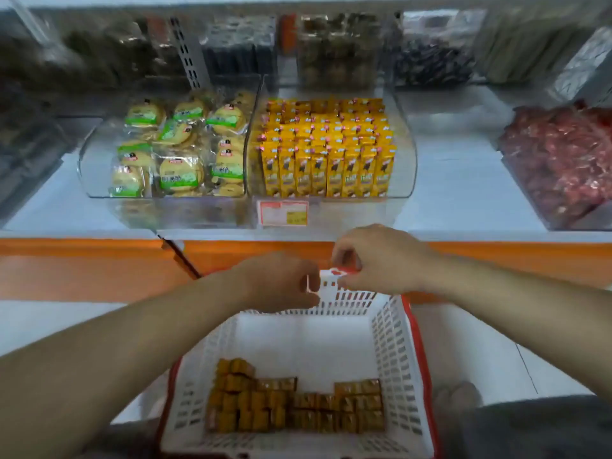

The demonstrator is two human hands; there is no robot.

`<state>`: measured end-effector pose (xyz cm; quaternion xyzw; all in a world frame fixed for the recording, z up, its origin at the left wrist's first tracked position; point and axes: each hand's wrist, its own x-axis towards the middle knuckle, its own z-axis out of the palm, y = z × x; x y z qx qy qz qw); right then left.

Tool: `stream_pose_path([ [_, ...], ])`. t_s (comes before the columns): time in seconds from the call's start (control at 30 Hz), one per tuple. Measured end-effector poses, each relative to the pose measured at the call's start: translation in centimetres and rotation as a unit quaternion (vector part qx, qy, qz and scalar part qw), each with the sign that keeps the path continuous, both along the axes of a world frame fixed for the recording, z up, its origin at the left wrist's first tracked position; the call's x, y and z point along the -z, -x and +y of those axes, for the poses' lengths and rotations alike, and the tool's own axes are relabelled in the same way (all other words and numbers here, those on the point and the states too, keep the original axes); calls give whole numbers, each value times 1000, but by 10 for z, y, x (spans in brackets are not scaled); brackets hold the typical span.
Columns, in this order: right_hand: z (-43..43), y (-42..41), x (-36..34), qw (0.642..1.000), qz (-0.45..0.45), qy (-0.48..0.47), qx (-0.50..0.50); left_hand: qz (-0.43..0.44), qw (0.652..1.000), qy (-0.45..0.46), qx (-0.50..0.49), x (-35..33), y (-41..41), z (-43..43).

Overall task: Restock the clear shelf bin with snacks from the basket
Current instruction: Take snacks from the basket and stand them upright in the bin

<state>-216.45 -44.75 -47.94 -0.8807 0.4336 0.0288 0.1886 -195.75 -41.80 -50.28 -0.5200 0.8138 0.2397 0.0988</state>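
Shelf (463, 180) behind; left hand (281, 279), right hand (381, 260) grip basket (394, 342) far rim; snacks (298, 405) at near end.

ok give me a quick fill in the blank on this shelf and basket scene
1. The yellow packs fill the bin to the ___ of the cookies.
2. The left hand and right hand hold the handle at the basket's ___ rim.
3. The leftover packs lie at the basket's ___ end.

Missing words: right; far; near
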Motion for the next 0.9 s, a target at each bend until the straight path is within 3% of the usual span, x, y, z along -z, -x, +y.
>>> stream_pose_path([
  [0.07, 11, -8, 56, 994, 70, -79, -23, -86, 994, -63, 8, 45, -4, 12],
  [0.13, 21, -11, 115, 981, 119, -148, -24, -120, 988, -95, -11, 93, -9, 22],
  [0.43, 67, -22, 302, 918, 94, -371, 106, -74, 961, -230, -131, 263, -25, 63],
  [0.53, 79, -27, 328, 892, 145, -422, 69, -62, 934, -323, -136, 291, -32, 69],
  [0.63, 80, -31, 339, 898, 234, -371, -26, -49, 907, -402, -114, 306, -44, 72],
  [0.8, 69, -22, 340, 894, 135, -427, 28, -17, 912, -397, -107, 314, -57, 66],
  [0.9, 70, -18, 341, 888, 86, -449, 53, 61, 922, -336, -179, 322, -55, 68],
])
